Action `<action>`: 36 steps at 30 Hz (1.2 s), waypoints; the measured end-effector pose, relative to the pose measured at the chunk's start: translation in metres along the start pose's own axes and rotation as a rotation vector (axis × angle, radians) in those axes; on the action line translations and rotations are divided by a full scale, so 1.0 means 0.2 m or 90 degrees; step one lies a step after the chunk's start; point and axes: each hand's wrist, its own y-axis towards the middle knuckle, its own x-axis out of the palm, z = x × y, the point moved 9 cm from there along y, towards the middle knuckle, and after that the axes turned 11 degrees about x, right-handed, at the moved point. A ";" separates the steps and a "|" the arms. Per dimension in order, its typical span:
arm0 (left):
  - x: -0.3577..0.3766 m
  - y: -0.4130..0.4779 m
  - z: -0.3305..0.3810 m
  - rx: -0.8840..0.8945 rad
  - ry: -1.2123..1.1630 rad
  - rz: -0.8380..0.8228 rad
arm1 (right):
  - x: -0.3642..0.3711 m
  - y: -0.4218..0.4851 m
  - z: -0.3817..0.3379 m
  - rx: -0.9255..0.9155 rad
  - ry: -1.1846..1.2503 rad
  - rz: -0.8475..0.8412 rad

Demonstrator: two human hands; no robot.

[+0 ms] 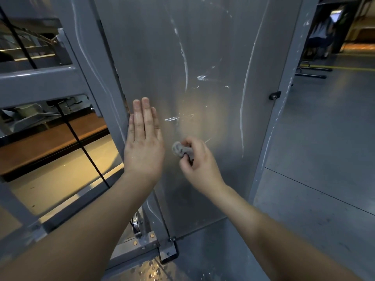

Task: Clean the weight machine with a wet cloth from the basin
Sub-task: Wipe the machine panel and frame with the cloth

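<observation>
Both forearms reach up from the lower edge. Left hand lies flat on the machine's panel, fingers straight and together. Just beside it, right hand curls round a wadded grey cloth, held against the same smooth, dull metal sheet, which is streaked with white smears. Grey painted frame and a black cable stand left. Glossy grey floor lies right, with a seated person far off.
</observation>
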 end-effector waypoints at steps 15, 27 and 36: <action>-0.01 0.00 0.00 0.001 -0.017 0.026 | -0.06 -0.01 0.18 0.097 -0.015 0.193; -0.01 0.01 -0.02 -0.012 -0.016 0.040 | -0.30 0.09 0.29 0.112 0.006 0.387; 0.00 0.00 -0.01 -0.005 -0.018 0.038 | -0.15 0.06 0.32 0.054 -0.075 0.229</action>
